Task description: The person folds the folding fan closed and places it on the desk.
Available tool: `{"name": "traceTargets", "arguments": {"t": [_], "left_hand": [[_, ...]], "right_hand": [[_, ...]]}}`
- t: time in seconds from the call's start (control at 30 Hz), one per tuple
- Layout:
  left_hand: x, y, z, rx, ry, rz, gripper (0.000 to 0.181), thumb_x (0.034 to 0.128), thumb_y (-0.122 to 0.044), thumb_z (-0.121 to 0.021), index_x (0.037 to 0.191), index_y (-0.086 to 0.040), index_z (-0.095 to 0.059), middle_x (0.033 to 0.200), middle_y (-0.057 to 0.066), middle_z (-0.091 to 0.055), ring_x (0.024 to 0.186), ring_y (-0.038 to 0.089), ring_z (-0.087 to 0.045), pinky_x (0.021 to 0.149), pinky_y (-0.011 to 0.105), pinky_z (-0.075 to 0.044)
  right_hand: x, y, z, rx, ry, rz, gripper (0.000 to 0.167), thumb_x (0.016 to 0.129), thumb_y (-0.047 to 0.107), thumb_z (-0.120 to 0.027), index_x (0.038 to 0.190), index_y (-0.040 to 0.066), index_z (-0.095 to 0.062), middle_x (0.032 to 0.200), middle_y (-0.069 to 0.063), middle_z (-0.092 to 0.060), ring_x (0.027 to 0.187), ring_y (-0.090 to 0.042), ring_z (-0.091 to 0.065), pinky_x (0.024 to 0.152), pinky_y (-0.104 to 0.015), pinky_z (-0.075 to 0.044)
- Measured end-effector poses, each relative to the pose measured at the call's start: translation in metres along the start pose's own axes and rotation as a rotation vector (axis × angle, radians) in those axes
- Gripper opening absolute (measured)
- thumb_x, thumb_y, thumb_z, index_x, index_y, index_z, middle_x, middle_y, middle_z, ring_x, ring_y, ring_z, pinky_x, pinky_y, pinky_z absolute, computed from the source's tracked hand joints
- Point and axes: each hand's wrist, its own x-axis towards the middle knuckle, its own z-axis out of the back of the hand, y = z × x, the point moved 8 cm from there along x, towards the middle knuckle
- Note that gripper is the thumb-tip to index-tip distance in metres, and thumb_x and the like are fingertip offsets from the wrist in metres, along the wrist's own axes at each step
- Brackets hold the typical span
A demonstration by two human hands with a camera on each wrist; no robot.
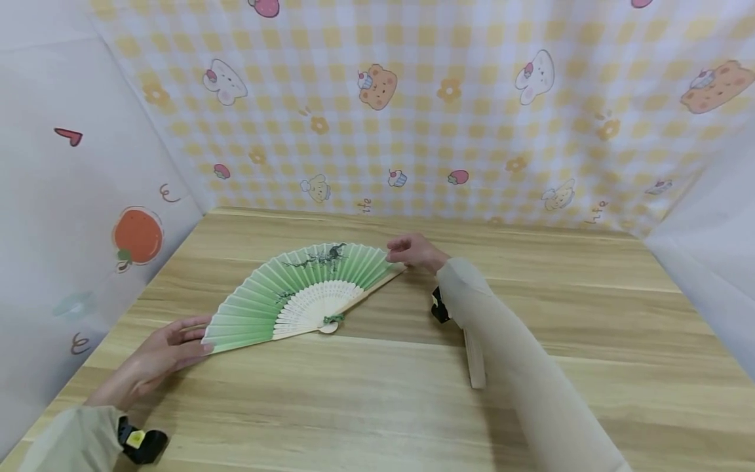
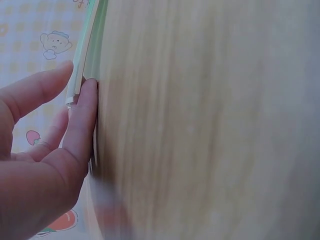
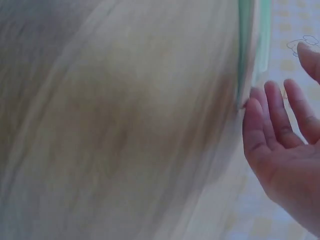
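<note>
A green folding fan [image 1: 242,314] with a dark branch pattern, pale openwork ribs and a green cord at the pivot is spread on the table. My left hand [image 1: 168,354] is at its left end; in the left wrist view the fan's edge [image 2: 86,50] lies between the digits of that hand [image 2: 55,150], which pinch it. At the far right end is my right hand [image 1: 415,252]. In the right wrist view its fingers [image 3: 254,125] are fairly straight, touching the fan's end [image 3: 245,75], with the thumb apart.
The fan rests on a wood-grain table [image 1: 366,406]. Behind it hangs a yellow checked cloth [image 1: 413,131] with cartoon prints. White printed cloth [image 1: 71,196] covers the left side. A flat wooden strip [image 1: 474,360] shows beside the right forearm.
</note>
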Motion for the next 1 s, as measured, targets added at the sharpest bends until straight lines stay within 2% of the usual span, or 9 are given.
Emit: {"name": "traceTargets", "arguments": {"t": [0.27, 0.5, 0.77, 1.0], "left_hand": [[0.001, 0.0, -0.002, 0.004, 0.0, 0.016, 0.068, 0.0815, -0.007, -0.063, 0.133, 0.007, -0.021, 0.122, 0.023, -0.034, 0.088, 0.002, -0.052, 0.079, 0.025, -0.05], [0.0, 0.0, -0.002, 0.016, -0.001, 0.008, 0.069, 0.0812, -0.006, -0.063, 0.133, 0.009, -0.019, 0.12, 0.023, -0.035, 0.088, 0.002, -0.051, 0.079, 0.025, -0.05], [0.0, -0.001, -0.002, 0.033, -0.001, -0.004, 0.069, 0.0816, -0.007, -0.062, 0.133, 0.009, -0.02, 0.122, 0.025, -0.034, 0.088, 0.002, -0.052, 0.077, 0.024, -0.05], [0.0, 0.0, -0.001, 0.062, -0.016, 0.012, 0.069, 0.0813, -0.009, -0.063, 0.133, 0.007, -0.021, 0.123, 0.025, -0.034, 0.087, 0.002, -0.052, 0.075, 0.023, -0.049]], "right_hand": [[0.003, -0.009, 0.002, -0.058, -0.081, -0.036, 0.038, 0.082, 0.01, -0.063, 0.117, -0.002, -0.052, 0.112, -0.015, -0.053, 0.102, -0.024, -0.049, 0.086, -0.03, -0.043], [0.006, -0.012, 0.0, -0.035, -0.073, -0.04, 0.042, 0.081, 0.008, -0.064, 0.121, -0.001, -0.051, 0.116, -0.015, -0.051, 0.105, -0.024, -0.048, 0.089, -0.031, -0.042], [0.012, -0.015, -0.002, -0.053, -0.087, -0.051, 0.04, 0.08, 0.007, -0.065, 0.118, 0.0, -0.054, 0.109, -0.012, -0.053, 0.094, -0.019, -0.047, 0.08, -0.026, -0.043], [0.015, -0.015, -0.004, -0.048, -0.087, -0.061, 0.038, 0.079, 0.006, -0.066, 0.115, -0.001, -0.056, 0.112, -0.014, -0.053, 0.098, -0.022, -0.048, 0.083, -0.029, -0.043]]}}
